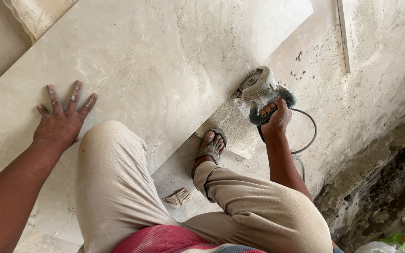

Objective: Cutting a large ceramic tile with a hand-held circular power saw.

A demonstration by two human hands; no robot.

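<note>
Left hand (62, 122) lies spread flat on the marble slab (165, 61); right hand (275, 117) grips the angle grinder (261, 91) at the slab's right edge

Head view, looking down. Left hand (62, 122) flat on large beige marble slab (165, 56), fingers spread. Right hand (274, 117) wrapped around handle of angle grinder (261, 91); grinder sits at slab's right edge, over a small grey offcut piece (234, 126). Sandalled foot (210, 147) planted beside the offcut. Black cord (308, 136) loops from grinder across dusty floor (376, 93). Small stone fragment (178, 197) near knee.
</note>
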